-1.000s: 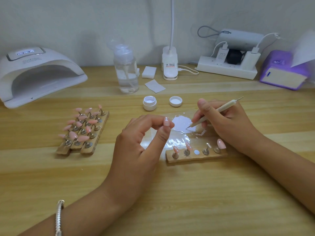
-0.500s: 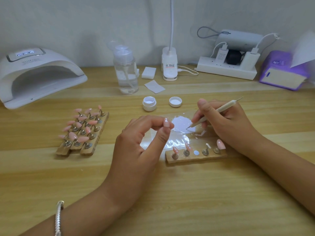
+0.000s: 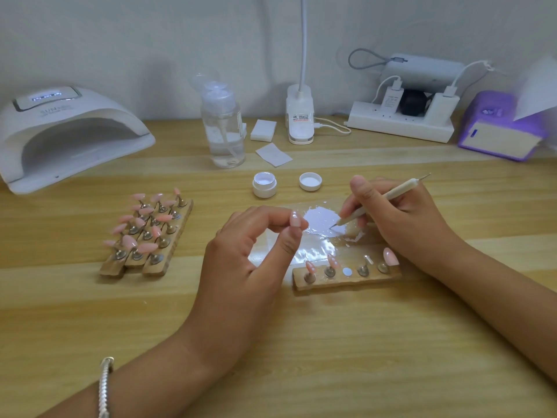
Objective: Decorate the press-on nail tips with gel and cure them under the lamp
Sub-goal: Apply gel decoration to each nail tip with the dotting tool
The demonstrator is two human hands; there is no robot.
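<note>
A pale pink nail tip (image 3: 295, 220) with white dots is pinched between thumb and forefinger of the left hand (image 3: 247, 257), raised just left of a puddle of white gel (image 3: 321, 223) on a clear film sheet (image 3: 313, 251). The right hand (image 3: 401, 224) has its fingers (image 3: 358, 188) curled round a slim dotting tool (image 3: 379, 200), whose point touches the puddle's right edge. Just near of the film lies a wooden holder strip (image 3: 346, 280) with pink tips on metal pegs; to the left more holder strips (image 3: 144, 236) are crowded with tips. Beyond the film stand an open gel jar (image 3: 264, 184) and its lid (image 3: 310, 181). The tabletop (image 3: 301, 342) is light wood grain with paler bands and meets a plain greyish wall (image 3: 150, 40). At far left a white curing lamp (image 3: 66, 137) reads "SUN"; smaller lettering below is blurred, and the desk lamp base (image 3: 300, 119) bears a label too small to read
</note>
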